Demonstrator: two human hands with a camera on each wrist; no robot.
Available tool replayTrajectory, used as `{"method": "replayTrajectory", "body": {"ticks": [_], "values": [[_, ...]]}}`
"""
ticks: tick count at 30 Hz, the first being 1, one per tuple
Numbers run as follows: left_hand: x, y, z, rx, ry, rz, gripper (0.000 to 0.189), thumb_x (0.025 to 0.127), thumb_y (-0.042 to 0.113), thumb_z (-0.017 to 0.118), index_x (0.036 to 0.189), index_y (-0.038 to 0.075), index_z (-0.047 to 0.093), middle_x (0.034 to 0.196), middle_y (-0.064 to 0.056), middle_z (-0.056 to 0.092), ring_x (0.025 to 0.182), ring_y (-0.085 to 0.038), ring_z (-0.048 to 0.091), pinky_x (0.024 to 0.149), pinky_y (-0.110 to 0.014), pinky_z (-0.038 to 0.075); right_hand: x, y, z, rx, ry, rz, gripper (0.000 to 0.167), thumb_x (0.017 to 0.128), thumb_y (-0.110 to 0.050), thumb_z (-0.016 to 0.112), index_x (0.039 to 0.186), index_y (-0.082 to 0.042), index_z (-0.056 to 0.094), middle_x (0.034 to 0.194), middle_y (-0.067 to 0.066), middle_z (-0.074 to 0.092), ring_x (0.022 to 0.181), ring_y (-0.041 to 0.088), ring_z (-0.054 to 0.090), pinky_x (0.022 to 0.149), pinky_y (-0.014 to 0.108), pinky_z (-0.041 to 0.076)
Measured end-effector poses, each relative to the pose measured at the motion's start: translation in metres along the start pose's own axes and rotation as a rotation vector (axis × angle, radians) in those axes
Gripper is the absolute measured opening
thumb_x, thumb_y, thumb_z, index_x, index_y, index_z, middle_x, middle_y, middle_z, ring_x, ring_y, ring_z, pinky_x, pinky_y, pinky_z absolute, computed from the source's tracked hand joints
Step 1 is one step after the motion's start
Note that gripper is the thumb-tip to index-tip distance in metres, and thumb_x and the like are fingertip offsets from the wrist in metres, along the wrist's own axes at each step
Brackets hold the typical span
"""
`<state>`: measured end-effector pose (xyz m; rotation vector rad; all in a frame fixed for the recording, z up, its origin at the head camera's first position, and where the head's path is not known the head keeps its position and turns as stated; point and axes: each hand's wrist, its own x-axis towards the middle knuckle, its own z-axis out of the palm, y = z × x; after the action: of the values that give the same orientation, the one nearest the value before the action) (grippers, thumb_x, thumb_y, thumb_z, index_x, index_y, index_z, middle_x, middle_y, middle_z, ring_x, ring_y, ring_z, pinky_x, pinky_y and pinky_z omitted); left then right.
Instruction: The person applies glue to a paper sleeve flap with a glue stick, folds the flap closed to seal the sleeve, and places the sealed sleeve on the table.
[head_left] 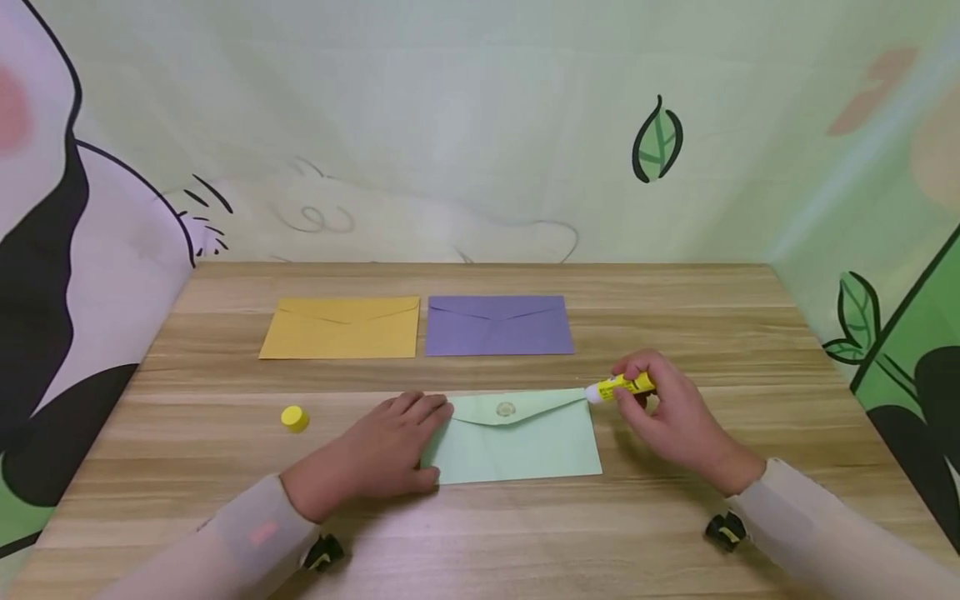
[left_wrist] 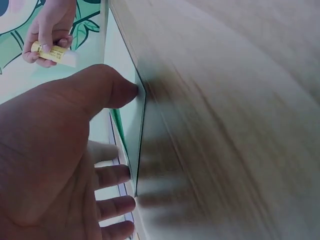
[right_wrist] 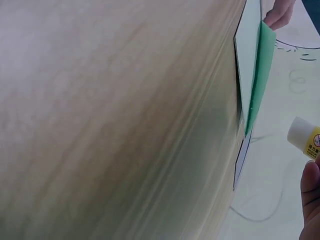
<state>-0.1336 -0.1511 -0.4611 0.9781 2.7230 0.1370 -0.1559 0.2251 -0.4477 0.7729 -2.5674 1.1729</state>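
A mint-green envelope (head_left: 517,454) lies on the table, its flap (head_left: 487,410) slightly raised in the right wrist view and marked with a round stamp-like print. At the envelope's left edge rests my left hand (head_left: 393,442), thumb and fingertips on the paper. My right hand (head_left: 675,417) grips a yellow glue stick (head_left: 637,384) beside the flap's right corner. The white end (right_wrist: 302,135) of the stick points left and is held above the table. Whether it touches the paper is hard to tell. A yellow cap (head_left: 294,418) sits left of my left hand.
Behind the green envelope lie a yellow envelope (head_left: 341,329) and a purple envelope (head_left: 498,327), side by side with flaps down. The wooden table (head_left: 675,533) ends at a printed cloth backdrop (head_left: 480,150).
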Motion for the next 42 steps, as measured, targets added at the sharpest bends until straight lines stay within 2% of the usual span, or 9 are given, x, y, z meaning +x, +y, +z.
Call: {"method": "replayTrajectory", "body": {"ticks": [6,10,14,19,25,29,36,42], "values": [[0.003,0.003,0.000,0.054,0.007,0.013,0.073,0.091,0.046,0.056,0.155,0.016,0.038,0.155,-0.015,0.038,0.140,-0.038,0.036,0.118,-0.054,0.025,0.000,0.000,0.000,0.001,0.007,0.002,0.024,0.090,0.007,0.065,0.098,-0.008,0.048,0.109,0.003,0.063,0.080,0.007,0.055,0.061,0.023,0.053],[0.006,0.007,0.001,0.057,0.019,0.020,0.078,0.094,0.059,0.053,0.153,0.009,0.041,0.152,-0.018,0.039,0.139,-0.039,0.038,0.118,-0.052,0.028,0.001,-0.001,0.000,0.002,0.007,0.003,0.024,0.090,0.007,0.065,0.098,-0.008,0.048,0.109,0.004,0.063,0.080,0.008,0.055,0.062,0.023,0.053],[0.010,0.010,0.003,0.033,0.017,0.032,0.092,0.090,0.070,0.055,0.150,0.002,0.042,0.152,-0.020,0.039,0.136,-0.040,0.041,0.113,-0.049,0.037,0.002,-0.001,-0.001,-0.005,0.004,0.006,0.023,0.090,0.006,0.064,0.099,-0.008,0.048,0.108,0.006,0.063,0.078,0.009,0.054,0.061,0.023,0.052],[0.012,0.012,0.000,0.046,0.038,0.035,0.081,0.093,0.061,0.059,0.148,0.004,0.044,0.149,-0.017,0.043,0.132,-0.040,0.045,0.109,-0.049,0.043,0.005,0.000,-0.001,-0.029,-0.018,0.014,0.022,0.091,0.004,0.065,0.101,-0.009,0.049,0.108,0.004,0.062,0.076,0.010,0.053,0.060,0.023,0.052],[0.011,0.012,0.000,0.082,0.065,0.032,0.071,0.093,0.053,0.064,0.153,0.023,0.042,0.147,-0.012,0.046,0.130,-0.034,0.048,0.104,-0.052,0.046,0.006,0.002,-0.002,-0.049,-0.019,0.009,0.022,0.091,0.002,0.066,0.104,-0.008,0.052,0.106,0.004,0.063,0.075,0.009,0.053,0.060,0.023,0.052],[0.011,0.014,-0.001,0.122,0.070,0.058,0.063,0.095,0.051,0.062,0.152,0.029,0.044,0.143,-0.012,0.047,0.125,-0.034,0.050,0.099,-0.054,0.048,0.005,0.003,-0.002,-0.052,-0.018,0.010,0.022,0.090,0.003,0.066,0.104,-0.008,0.053,0.106,0.005,0.063,0.075,0.008,0.053,0.060,0.023,0.052],[0.013,0.016,0.001,0.122,0.046,0.034,0.060,0.094,0.044,0.054,0.151,0.028,0.045,0.146,-0.012,0.046,0.126,-0.036,0.049,0.105,-0.056,0.042,0.005,0.005,-0.003,-0.068,-0.028,0.011,0.022,0.091,0.001,0.066,0.107,-0.008,0.054,0.105,0.004,0.063,0.075,0.008,0.054,0.060,0.024,0.053],[0.017,0.022,0.000,0.071,0.063,0.016,0.059,0.092,0.041,0.058,0.148,0.022,0.049,0.143,-0.013,0.048,0.122,-0.039,0.051,0.098,-0.056,0.047,0.007,0.004,-0.006,-0.092,-0.024,0.014,0.021,0.089,0.002,0.065,0.105,-0.008,0.054,0.102,0.003,0.063,0.072,0.007,0.054,0.059,0.023,0.053]]}}
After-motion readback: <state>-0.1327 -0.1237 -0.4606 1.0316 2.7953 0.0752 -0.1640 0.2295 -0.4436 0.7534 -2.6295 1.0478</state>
